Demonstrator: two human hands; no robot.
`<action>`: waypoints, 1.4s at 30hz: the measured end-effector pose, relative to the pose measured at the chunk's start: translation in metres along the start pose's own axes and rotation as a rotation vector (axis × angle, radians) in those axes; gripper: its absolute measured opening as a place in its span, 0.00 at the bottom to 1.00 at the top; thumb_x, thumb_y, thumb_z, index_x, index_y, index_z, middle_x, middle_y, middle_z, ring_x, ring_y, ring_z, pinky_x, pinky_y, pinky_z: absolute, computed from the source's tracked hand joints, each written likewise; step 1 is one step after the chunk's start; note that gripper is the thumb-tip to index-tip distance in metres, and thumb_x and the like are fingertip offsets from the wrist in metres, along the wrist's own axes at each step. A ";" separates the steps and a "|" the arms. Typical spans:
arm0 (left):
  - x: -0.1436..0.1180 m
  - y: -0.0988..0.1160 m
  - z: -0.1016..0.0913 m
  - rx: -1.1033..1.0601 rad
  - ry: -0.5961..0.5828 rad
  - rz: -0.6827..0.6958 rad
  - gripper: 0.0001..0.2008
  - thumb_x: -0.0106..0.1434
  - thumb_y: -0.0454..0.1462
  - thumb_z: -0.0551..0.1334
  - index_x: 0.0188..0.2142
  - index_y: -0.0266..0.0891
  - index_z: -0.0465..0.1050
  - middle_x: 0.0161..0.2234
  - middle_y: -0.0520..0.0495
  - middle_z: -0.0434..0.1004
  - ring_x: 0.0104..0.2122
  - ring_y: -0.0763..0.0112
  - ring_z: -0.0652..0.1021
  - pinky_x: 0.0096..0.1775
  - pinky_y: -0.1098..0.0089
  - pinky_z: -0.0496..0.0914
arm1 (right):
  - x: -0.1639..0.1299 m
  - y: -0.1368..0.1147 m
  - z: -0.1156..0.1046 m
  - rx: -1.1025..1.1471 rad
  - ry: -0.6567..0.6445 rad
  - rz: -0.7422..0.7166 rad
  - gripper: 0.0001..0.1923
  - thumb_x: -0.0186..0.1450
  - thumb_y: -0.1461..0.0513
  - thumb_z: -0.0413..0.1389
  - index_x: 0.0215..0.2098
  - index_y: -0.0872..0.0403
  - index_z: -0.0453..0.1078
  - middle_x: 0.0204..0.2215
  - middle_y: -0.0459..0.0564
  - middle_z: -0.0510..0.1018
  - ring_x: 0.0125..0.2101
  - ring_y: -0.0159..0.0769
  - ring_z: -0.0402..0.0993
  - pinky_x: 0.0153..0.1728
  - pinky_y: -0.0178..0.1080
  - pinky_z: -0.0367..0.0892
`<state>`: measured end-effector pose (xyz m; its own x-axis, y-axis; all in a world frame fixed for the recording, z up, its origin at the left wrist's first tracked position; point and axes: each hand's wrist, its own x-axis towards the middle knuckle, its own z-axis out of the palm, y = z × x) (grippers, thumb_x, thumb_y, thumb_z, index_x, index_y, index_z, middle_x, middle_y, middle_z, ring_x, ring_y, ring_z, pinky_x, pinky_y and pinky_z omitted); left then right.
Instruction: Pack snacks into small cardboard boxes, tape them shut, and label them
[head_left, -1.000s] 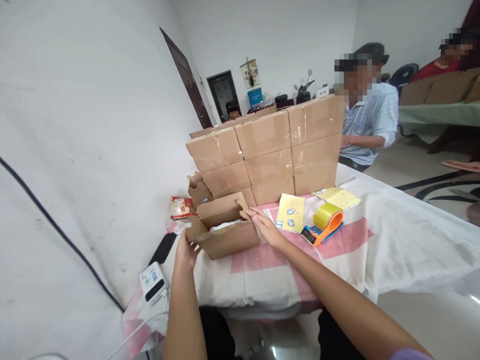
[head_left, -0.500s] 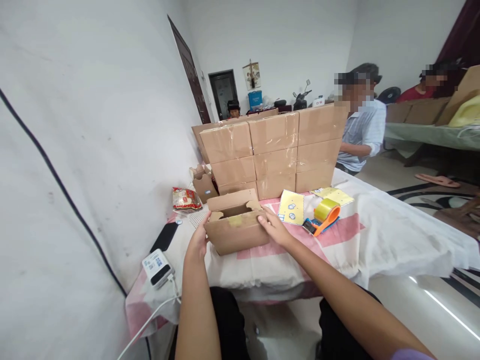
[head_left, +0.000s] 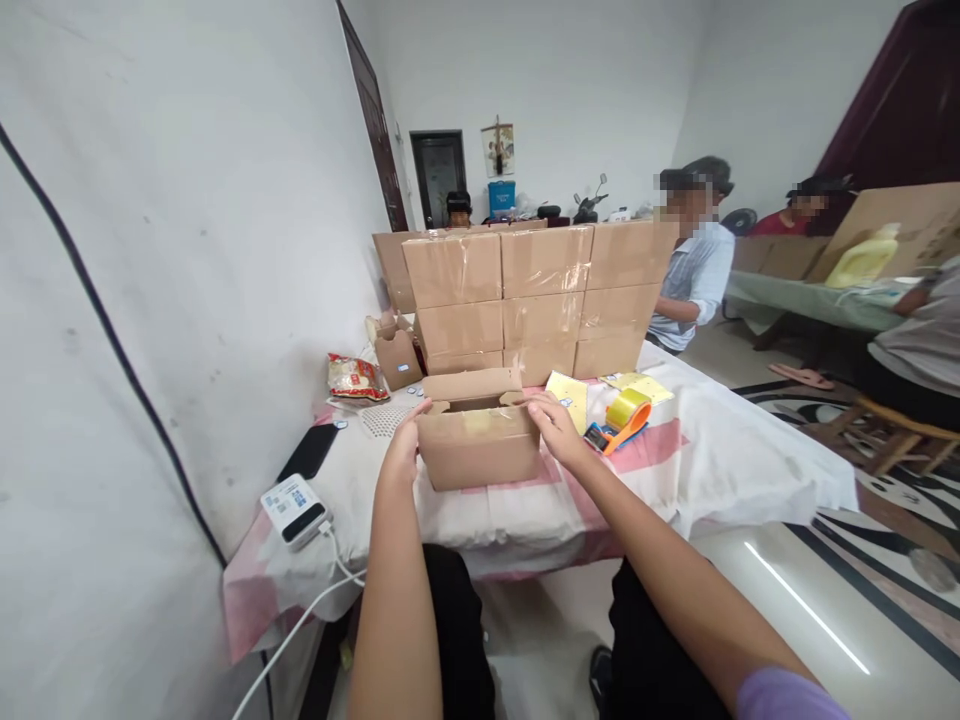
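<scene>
A small brown cardboard box stands on the cloth-covered table right before me, its top flaps up and partly folded. My left hand grips the box's left end, with its fingers partly hidden behind the edge. At the right end, my right hand holds the upper corner, thumb in front. What lies inside the box is hidden. Right of my right hand rests an orange and blue tape dispenser with a yellow roll. Yellow printed cards lie just behind it.
A wall of taped cartons rises behind the box. On the left are a red-and-clear food packet, a black phone and a white device with a cable. A person in a light shirt is beyond the right side.
The box has been turned a little, so its front now faces me more squarely. Both hands stay on its ends. The view has shifted to the right.
</scene>
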<state>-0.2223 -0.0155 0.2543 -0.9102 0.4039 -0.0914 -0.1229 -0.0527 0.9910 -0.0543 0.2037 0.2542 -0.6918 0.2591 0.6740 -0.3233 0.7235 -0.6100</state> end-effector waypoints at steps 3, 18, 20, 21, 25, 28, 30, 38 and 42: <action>-0.002 0.002 -0.008 0.021 -0.089 0.094 0.21 0.60 0.44 0.62 0.51 0.44 0.79 0.64 0.43 0.68 0.63 0.54 0.68 0.63 0.57 0.60 | 0.001 -0.004 -0.004 0.048 -0.086 -0.086 0.31 0.73 0.44 0.40 0.44 0.51 0.80 0.47 0.55 0.82 0.56 0.47 0.68 0.59 0.53 0.60; 0.009 -0.002 -0.020 0.326 0.220 0.459 0.15 0.62 0.49 0.57 0.28 0.41 0.70 0.42 0.43 0.75 0.52 0.57 0.73 0.59 0.57 0.64 | 0.009 0.002 -0.017 -0.509 0.094 0.009 0.17 0.70 0.52 0.51 0.33 0.51 0.77 0.59 0.51 0.72 0.62 0.54 0.55 0.61 0.57 0.52; 0.009 -0.006 -0.017 0.263 0.235 0.395 0.16 0.61 0.51 0.58 0.31 0.41 0.70 0.36 0.45 0.76 0.44 0.59 0.76 0.49 0.59 0.72 | 0.012 0.016 -0.010 -0.425 0.160 0.165 0.14 0.64 0.51 0.57 0.29 0.52 0.75 0.57 0.54 0.73 0.59 0.54 0.60 0.59 0.58 0.56; 0.009 -0.008 -0.015 0.230 0.235 0.365 0.17 0.61 0.52 0.58 0.32 0.41 0.69 0.34 0.46 0.76 0.40 0.61 0.77 0.44 0.60 0.73 | 0.014 0.024 -0.007 -0.343 0.176 0.245 0.12 0.61 0.51 0.59 0.29 0.52 0.74 0.54 0.55 0.74 0.57 0.53 0.63 0.58 0.57 0.59; 0.007 -0.011 -0.006 0.136 0.207 0.326 0.19 0.52 0.42 0.67 0.43 0.40 0.71 0.38 0.46 0.78 0.38 0.64 0.79 0.40 0.65 0.74 | 0.018 0.046 0.004 -0.032 0.181 0.486 0.20 0.54 0.53 0.63 0.42 0.53 0.72 0.46 0.56 0.77 0.49 0.49 0.73 0.51 0.52 0.69; 0.005 -0.011 0.003 0.108 0.171 0.354 0.33 0.47 0.31 0.65 0.55 0.42 0.69 0.51 0.44 0.77 0.49 0.62 0.78 0.49 0.66 0.73 | 0.021 0.050 0.007 0.030 0.181 0.489 0.34 0.54 0.55 0.63 0.58 0.53 0.65 0.52 0.58 0.75 0.52 0.48 0.73 0.49 0.48 0.72; 0.004 -0.010 0.008 0.106 0.142 0.372 0.39 0.47 0.28 0.63 0.62 0.44 0.66 0.59 0.44 0.72 0.56 0.62 0.74 0.54 0.68 0.70 | 0.023 0.047 0.004 -0.002 0.162 0.446 0.38 0.59 0.57 0.60 0.66 0.54 0.58 0.56 0.60 0.74 0.54 0.46 0.73 0.50 0.47 0.72; 0.015 -0.019 0.010 0.222 0.280 0.381 0.48 0.51 0.29 0.59 0.72 0.46 0.46 0.66 0.41 0.61 0.62 0.60 0.69 0.57 0.64 0.67 | 0.034 0.000 -0.006 -0.600 -0.137 0.118 0.30 0.62 0.71 0.48 0.62 0.58 0.67 0.66 0.58 0.66 0.69 0.47 0.53 0.69 0.52 0.46; 0.024 -0.031 0.005 0.311 0.324 0.363 0.44 0.54 0.33 0.61 0.70 0.42 0.48 0.62 0.37 0.67 0.59 0.55 0.72 0.58 0.58 0.65 | 0.039 -0.019 0.005 -0.863 -0.246 0.156 0.33 0.65 0.70 0.46 0.69 0.66 0.56 0.67 0.69 0.61 0.68 0.55 0.54 0.68 0.57 0.42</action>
<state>-0.2378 0.0006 0.2224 -0.9530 0.1071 0.2833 0.2975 0.1551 0.9420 -0.0784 0.1966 0.2898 -0.8376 0.3219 0.4414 0.3127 0.9450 -0.0959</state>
